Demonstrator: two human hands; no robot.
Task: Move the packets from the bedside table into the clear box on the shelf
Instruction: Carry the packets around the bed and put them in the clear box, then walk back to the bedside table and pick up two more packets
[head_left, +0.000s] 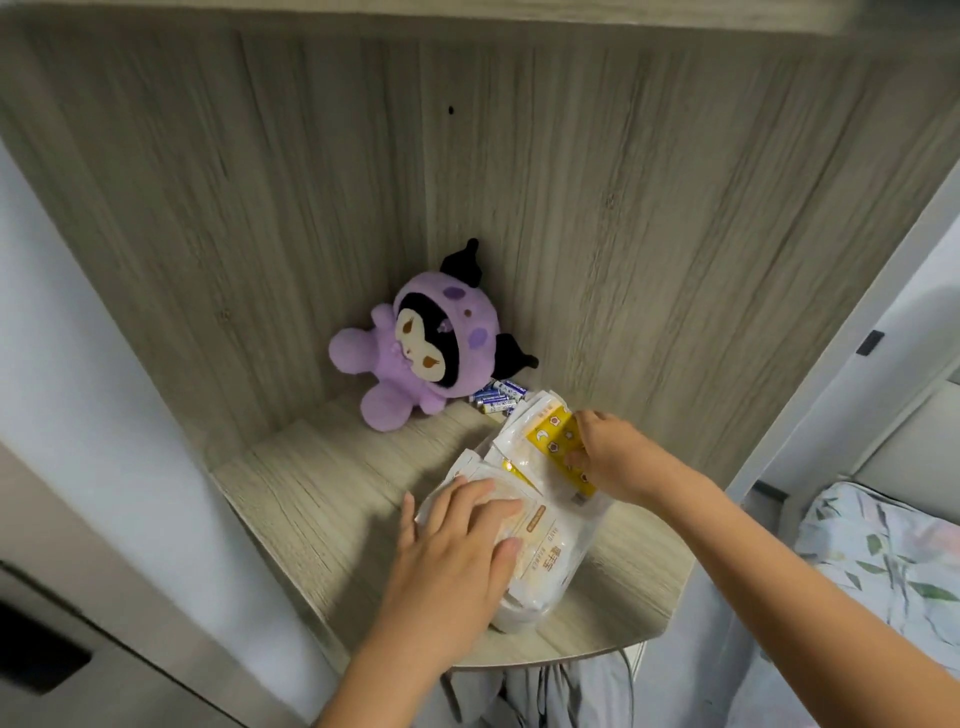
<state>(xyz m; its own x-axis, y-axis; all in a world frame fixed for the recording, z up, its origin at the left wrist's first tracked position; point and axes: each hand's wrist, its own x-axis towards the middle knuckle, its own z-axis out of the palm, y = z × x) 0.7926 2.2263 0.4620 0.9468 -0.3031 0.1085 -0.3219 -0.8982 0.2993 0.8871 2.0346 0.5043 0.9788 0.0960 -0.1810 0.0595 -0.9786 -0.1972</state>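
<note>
A clear box (584, 525) stands on the wooden shelf (322, 493), stuffed with several white and yellow packets. My left hand (457, 551) lies flat with straight fingers on the front white packet (540, 551), pressing it down. My right hand (608, 452) pinches a yellow patterned packet (558, 441) at the box's far right side, half inside the box. Most of the box's walls are hidden by packets and my hands.
A purple plush toy (415, 348) leans in the shelf's back corner, with several loose batteries (496, 397) beside it, just behind the box. Shelf walls close in behind and to the left. A bed with floral bedding (883, 551) lies at the right. Clothes (550, 696) hang below the shelf.
</note>
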